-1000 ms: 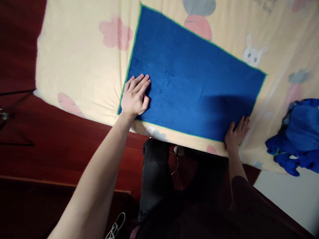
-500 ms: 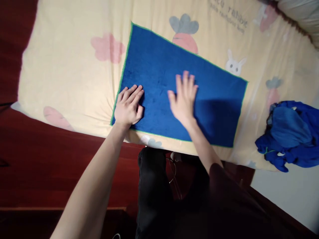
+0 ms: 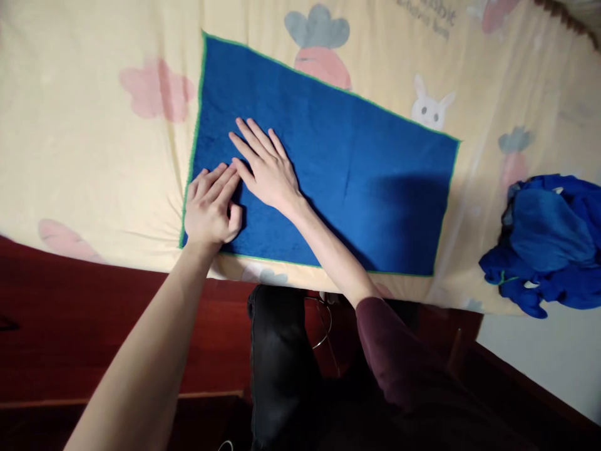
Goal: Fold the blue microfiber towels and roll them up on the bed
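Note:
A blue towel [image 3: 347, 156] with green edging lies spread flat on the bed. My left hand [image 3: 211, 210] presses palm down on its near left corner, fingers stretched out and thumb bent inward. Beside it, my right hand [image 3: 270, 166] lies flat on the left half of the towel with fingers spread. The right thumb tip is close to the left fingertips; whether they touch I cannot tell. Neither hand grasps anything. Faint creases show in the middle of the cloth.
The towel rests on a cream bed sheet [image 3: 103, 156] printed with carrots, a flower and a rabbit. A crumpled pile of blue cloths [image 3: 544, 238] sits at the right by the near edge. Below the bed edge are my dark-trousered leg [image 3: 282, 357] and a reddish floor [image 3: 117, 326].
My right hand has swept left across the towel, from its middle to beside my left hand. My left hand stays at the same corner. The whole view has shifted slightly.

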Available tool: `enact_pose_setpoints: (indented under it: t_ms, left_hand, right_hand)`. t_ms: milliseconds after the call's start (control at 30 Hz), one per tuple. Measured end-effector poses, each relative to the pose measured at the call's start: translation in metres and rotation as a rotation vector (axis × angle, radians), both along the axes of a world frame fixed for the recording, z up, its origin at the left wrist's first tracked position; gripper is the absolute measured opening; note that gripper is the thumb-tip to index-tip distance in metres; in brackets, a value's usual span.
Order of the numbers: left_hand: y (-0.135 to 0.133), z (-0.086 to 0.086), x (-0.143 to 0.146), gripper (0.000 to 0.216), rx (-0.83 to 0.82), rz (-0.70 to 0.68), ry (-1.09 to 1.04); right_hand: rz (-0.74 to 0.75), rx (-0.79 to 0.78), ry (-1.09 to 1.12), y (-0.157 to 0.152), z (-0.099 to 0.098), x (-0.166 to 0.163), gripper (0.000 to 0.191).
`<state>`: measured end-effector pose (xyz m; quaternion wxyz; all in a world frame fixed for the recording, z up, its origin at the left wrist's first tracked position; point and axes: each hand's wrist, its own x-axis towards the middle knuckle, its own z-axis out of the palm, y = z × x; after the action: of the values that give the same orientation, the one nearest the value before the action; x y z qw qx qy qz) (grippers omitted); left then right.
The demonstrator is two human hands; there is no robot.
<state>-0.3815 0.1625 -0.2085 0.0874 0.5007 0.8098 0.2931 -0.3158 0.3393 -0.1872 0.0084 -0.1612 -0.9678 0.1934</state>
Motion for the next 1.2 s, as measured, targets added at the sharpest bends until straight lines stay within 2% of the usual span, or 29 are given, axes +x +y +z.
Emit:
enact_pose_setpoints:
  t_ms: [133, 333, 533, 667, 800, 900, 1000, 1100, 1200]
  left_hand:
    - [0.001, 0.002, 0.002, 0.067, 0.001, 0.005, -0.004]
    - [0.002, 0.004, 0.003, 0.07, -0.003, 0.032, 0.015]
    - [0.003, 0.005, 0.001, 0.089, -0.07, -0.005, -0.033]
    - [0.002, 0.004, 0.001, 0.084, -0.049, 0.022, -0.023]
    - [0.001, 0.003, 0.002, 0.076, -0.018, 0.025, -0.007]
    - [0.002, 0.004, 0.003, 0.069, 0.019, 0.004, 0.037]
    - [0.002, 0.004, 0.003, 0.067, 0.046, -0.017, 0.059]
    - [0.002, 0.005, 0.003, 0.068, 0.025, -0.025, 0.072]
    - [0.003, 0.005, 0.003, 0.066, -0.043, -0.018, 0.105]
  right_hand:
    - [-0.097, -0.055, 0.005, 0.023, 0.009, 0.025, 0.055]
    - [-0.261, 0.01, 0.044, 0.081, -0.005, 0.072, 0.058]
    - [-0.5, 0.165, -0.013, 0.159, -0.016, 0.152, 0.058]
    - [-0.733, 0.217, -0.052, 0.209, -0.012, 0.211, 0.059]
    - [-0.835, 0.214, -0.11, 0.235, -0.002, 0.25, 0.067]
    - [-0.835, 0.212, -0.103, 0.217, 0.01, 0.281, 0.061]
    - [-0.888, 0.249, -0.055, 0.165, 0.019, 0.328, 0.059]
    - [-0.882, 0.231, -0.079, 0.108, 0.013, 0.379, 0.06]
    - [-0.817, 0.205, -0.084, 0.078, -0.001, 0.414, 0.061]
